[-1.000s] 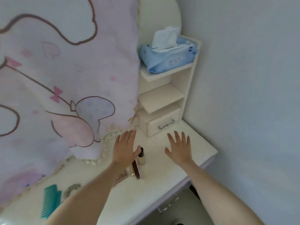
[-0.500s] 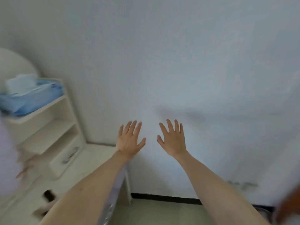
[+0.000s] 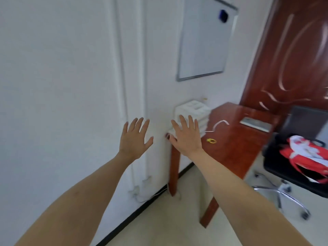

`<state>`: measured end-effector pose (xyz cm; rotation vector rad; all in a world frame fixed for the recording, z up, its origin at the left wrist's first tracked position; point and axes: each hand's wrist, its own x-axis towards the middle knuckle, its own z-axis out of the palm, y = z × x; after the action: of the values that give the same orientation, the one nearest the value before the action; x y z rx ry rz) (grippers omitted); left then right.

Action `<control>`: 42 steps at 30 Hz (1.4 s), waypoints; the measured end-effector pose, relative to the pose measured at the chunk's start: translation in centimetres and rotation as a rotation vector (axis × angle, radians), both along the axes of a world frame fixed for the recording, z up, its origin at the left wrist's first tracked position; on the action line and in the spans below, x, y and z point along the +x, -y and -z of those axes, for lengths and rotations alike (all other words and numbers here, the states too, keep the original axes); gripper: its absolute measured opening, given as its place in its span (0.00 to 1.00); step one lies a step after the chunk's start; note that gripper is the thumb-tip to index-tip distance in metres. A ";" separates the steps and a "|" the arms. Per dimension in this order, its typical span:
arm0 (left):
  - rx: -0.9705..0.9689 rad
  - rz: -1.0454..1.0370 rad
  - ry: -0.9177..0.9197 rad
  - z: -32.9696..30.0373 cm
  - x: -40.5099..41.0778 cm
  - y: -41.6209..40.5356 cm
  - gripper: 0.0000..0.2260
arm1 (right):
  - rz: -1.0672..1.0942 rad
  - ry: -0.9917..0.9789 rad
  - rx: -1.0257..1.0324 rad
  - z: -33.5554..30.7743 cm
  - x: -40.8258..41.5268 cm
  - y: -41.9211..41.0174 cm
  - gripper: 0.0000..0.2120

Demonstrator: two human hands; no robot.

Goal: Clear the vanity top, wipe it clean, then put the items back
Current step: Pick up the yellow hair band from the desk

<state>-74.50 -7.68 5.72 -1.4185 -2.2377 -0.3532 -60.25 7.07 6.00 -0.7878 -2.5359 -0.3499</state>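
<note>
The vanity and its items are out of view. My left hand (image 3: pixel 134 139) is stretched out in front of me with fingers spread and nothing in it, against the white wall. My right hand (image 3: pixel 186 135) is held out beside it, also spread and holding nothing, in front of a stack of white trays (image 3: pixel 194 109) on the left end of a red-brown wooden desk (image 3: pixel 237 139).
A whiteboard (image 3: pixel 204 38) hangs on the wall above the desk. On the desk lie a small yellow object (image 3: pixel 211 140), a white strip (image 3: pixel 220 124) and a flat grey item (image 3: pixel 255 123). A black office chair (image 3: pixel 291 157) with red and white cloth (image 3: pixel 308 153) stands at right. Cables (image 3: pixel 142 190) run down the wall.
My view has swung right, away from the vanity, past a bare wall to the desk and chair. Both hands stay outstretched, spread and holding nothing.
</note>
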 end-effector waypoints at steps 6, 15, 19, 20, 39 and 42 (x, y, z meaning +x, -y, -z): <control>-0.008 0.259 -0.021 1.6 3.3 -15.6 0.28 | 0.288 0.059 -0.001 0.5 6.8 -11.6 0.27; -0.091 0.465 0.036 3.9 5.2 -33.9 0.28 | 0.550 0.014 -0.106 3.5 11.9 -25.1 0.27; -0.132 0.514 0.077 6.7 5.6 -39.4 0.28 | 0.585 0.031 -0.156 6.5 12.2 -30.1 0.26; -0.137 0.517 0.087 7.6 5.6 -40.6 0.27 | 0.583 0.036 -0.175 7.4 12.0 -31.2 0.26; -0.489 0.184 0.386 26.9 2.5 -50.3 0.28 | 0.142 0.296 -0.620 25.2 1.6 -47.2 0.22; -0.525 0.191 0.375 28.2 2.0 -50.8 0.27 | 0.122 0.336 -0.672 26.8 0.2 -47.8 0.24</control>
<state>-72.47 43.16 -22.53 -1.9800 -2.6295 -0.0929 -60.01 54.91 -20.77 -1.2090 -2.9586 0.3986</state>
